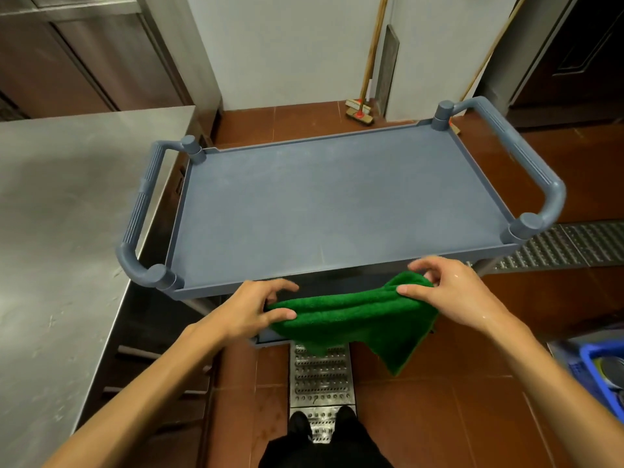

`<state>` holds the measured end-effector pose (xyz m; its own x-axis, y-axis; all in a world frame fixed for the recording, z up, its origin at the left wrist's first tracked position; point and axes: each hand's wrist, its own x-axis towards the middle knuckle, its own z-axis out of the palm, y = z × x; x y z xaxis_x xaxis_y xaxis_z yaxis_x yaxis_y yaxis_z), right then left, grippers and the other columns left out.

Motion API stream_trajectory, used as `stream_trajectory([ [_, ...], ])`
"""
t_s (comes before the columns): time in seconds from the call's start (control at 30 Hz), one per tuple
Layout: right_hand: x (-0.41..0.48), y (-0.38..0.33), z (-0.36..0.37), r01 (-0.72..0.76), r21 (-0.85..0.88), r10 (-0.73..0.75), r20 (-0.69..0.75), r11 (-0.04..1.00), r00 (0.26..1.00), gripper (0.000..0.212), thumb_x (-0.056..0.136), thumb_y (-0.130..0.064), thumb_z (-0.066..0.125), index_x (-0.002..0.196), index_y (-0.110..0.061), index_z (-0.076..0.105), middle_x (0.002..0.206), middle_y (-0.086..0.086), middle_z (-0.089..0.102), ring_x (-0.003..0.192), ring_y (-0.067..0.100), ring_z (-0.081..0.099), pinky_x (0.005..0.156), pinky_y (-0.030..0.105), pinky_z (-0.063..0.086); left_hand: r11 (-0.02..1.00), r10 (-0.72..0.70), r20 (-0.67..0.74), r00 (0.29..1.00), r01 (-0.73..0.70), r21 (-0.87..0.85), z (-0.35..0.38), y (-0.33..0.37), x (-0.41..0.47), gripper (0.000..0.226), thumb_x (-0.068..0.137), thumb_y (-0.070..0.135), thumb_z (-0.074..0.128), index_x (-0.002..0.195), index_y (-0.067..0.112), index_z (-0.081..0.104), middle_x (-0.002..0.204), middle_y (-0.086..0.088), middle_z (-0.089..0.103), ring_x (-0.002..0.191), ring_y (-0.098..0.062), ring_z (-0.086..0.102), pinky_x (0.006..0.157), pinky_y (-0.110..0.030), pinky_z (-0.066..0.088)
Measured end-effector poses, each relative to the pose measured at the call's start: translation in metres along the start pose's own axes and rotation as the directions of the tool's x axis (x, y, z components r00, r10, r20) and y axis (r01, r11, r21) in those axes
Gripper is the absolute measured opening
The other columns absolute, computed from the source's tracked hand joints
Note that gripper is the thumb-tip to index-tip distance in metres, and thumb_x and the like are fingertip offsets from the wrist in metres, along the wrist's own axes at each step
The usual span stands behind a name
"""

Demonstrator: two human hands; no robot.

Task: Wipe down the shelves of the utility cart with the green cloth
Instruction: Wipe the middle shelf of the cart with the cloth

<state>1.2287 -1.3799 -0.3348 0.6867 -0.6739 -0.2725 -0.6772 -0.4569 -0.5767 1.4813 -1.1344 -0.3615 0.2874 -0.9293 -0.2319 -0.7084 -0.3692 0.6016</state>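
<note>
Green cloth before utility cart
Left hand and right hand fingers pinched it at six o'clock; a blue crate sat at four.

**No legible text**

We can read no words, labels, brands, numbers or signs in this view; nothing we see carries lettering clear enough to make out.
</note>
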Motion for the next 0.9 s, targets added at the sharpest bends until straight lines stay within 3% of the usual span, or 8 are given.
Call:
stream_trajectory([
  [0.07,0.005,0.0,0.012,0.051,0.061,-0.053,0.028,0.997,0.998,0.06,0.074,-0.054,0.075,0.127,-0.035,0.056,0.093,-0.007,0.061,0.083,0.007,0.057,0.074,0.029,0.046,0.999,0.023,0.048,0.999,-0.024,0.03,0.006,-0.013,-0.001,0.034,0.09,0.043,0.068,0.121,0.031,0.068,0.099,0.016,0.068,0.086,-0.001,0.06,0.074,-0.01,0.043],
  [0.2,0.018,-0.001,0.036,0.17,0.037,-0.174,0.239,0.985,0.955,0.061,0.069,-0.055,0.078,0.125,-0.044,0.057,0.118,-0.022,0.059,0.11,0.002,0.057,0.096,0.034,0.051,1.0,-0.008,0.026,1.0,0.008,-0.006,0.028,-0.046,0.002,0.013,0.084,0.042,0.074,0.093,0.034,0.078,0.091,0.008,0.061,0.083,-0.009,0.058,0.073,-0.027,0.05],
  [0.33,0.032,0.0,0.062,0.287,-0.303,-0.184,0.325,0.909,0.927,0.061,0.073,-0.045,0.08,0.128,-0.038,0.056,0.1,-0.022,0.053,0.098,0.001,0.053,0.084,0.02,0.041,0.991,-0.015,-0.049,0.999,0.008,-0.132,0.057,-0.083,0.008,0.01,0.072,0.032,0.087,0.073,0.028,0.078,0.107,0.012,0.06,0.096,-0.006,0.062,0.084,-0.025,0.051],
  [0.5,0.067,0.023,0.121,0.373,-0.629,-0.182,0.348,0.682,0.92,0.019,0.08,-0.042,0.075,0.088,-0.028,0.064,0.087,-0.01,0.055,0.085,0.011,0.058,0.078,0.035,0.051,0.961,-0.037,-0.092,0.995,0.01,-0.276,0.109,-0.133,0.026,0.027,0.072,0.017,0.084,0.064,0.017,0.058,0.099,0.011,0.074,0.092,-0.017,0.071,0.081,-0.048,0.057],
  [0.57,0.081,0.037,0.141,0.391,-0.605,-0.204,0.356,0.694,0.912,0.025,0.081,-0.052,0.07,0.083,-0.03,0.058,0.092,-0.012,0.046,0.084,0.007,0.051,0.081,0.032,0.048,0.962,-0.023,-0.124,0.992,-0.012,-0.274,0.126,-0.153,0.034,0.024,0.076,0.019,0.079,0.071,0.018,0.056,0.088,0.008,0.075,0.076,-0.015,0.071,0.069,-0.043,0.058],
  [0.67,0.1,0.06,0.171,0.399,-0.396,-0.246,0.384,0.827,0.89,0.032,0.083,-0.059,0.059,0.089,-0.028,0.06,0.101,-0.012,0.05,0.088,0.005,0.054,0.086,0.033,0.046,0.966,0.021,-0.212,0.977,-0.074,-0.246,0.149,-0.189,0.043,0.025,0.085,0.037,0.073,0.081,0.023,0.053,0.077,0.001,0.065,0.049,-0.005,0.045,0.047,-0.027,0.037],
  [0.77,0.115,0.077,0.205,0.344,-0.189,-0.279,0.301,0.92,0.912,0.039,0.08,-0.064,0.056,0.092,-0.027,0.06,0.087,-0.005,0.063,0.08,0.014,0.061,0.073,0.039,0.046,0.95,-0.043,-0.322,0.946,-0.06,-0.305,0.172,-0.222,0.055,0.039,0.077,0.061,0.06,0.088,0.024,0.054,0.079,-0.009,0.058,0.064,-0.017,0.052,0.064,-0.039,0.043],
  [0.9,0.144,0.098,0.249,0.297,-0.148,-0.268,0.187,0.944,0.945,0.056,0.086,-0.045,0.061,0.138,-0.028,0.047,0.133,-0.027,0.046,0.115,-0.008,0.049,0.087,0.014,0.038,0.908,-0.124,-0.333,0.935,-0.028,-0.417,0.198,-0.253,0.075,0.038,0.074,0.061,0.057,0.082,0.025,0.049,0.068,-0.005,0.05,0.065,-0.017,0.052,0.063,-0.04,0.04],
])
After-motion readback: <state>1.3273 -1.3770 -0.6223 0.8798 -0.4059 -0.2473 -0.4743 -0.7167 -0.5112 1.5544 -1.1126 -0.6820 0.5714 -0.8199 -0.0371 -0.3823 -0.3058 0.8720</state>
